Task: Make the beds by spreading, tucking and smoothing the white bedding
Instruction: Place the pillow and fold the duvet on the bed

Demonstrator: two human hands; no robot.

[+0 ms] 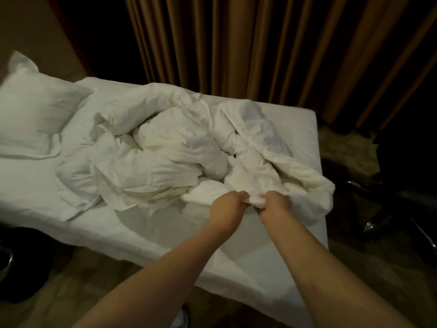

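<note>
A white duvet [170, 147] lies crumpled in a heap across the middle of a narrow bed [132, 235] covered by a white sheet. A white pillow [35, 117] rests at the bed's left end. My left hand [228, 204] and my right hand [274, 205] sit close together at the near right part of the heap. Both grip the same bunched fold of the duvet, fingers curled round the cloth. The duvet's right edge [316, 197] droops over the bed's foot end.
Brown pleated curtains [260, 50] hang right behind the bed. A dark chair with metal legs [390, 209] stands to the right of the foot end. A dark round object [14, 268] sits on the floor at the lower left. Patterned floor runs along the near side.
</note>
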